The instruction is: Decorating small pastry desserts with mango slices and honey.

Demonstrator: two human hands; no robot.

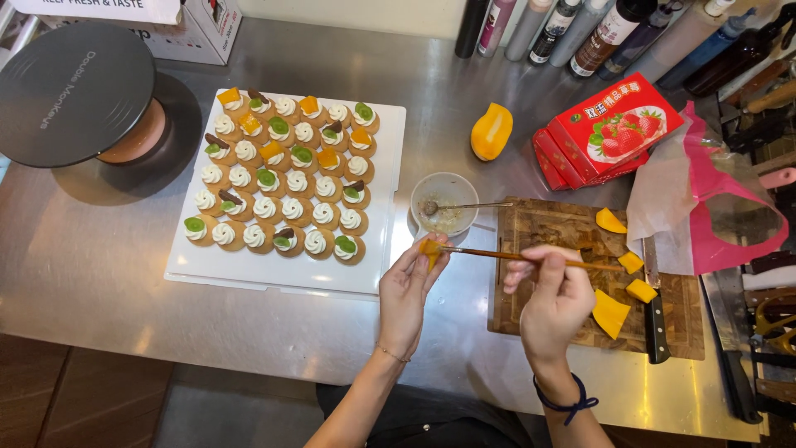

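One mango piece (pixel 429 247) pinched in left hand (pixel 406 292); right hand (pixel 554 300) grips brush (pixel 531 257). Risk: slippery fruit dropping onto steel counter (pixel 99 265).

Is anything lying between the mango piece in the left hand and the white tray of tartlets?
Nothing visible. The left hand holds the mango piece just off the white tray's right edge. The small bowl sits further back, off that line.
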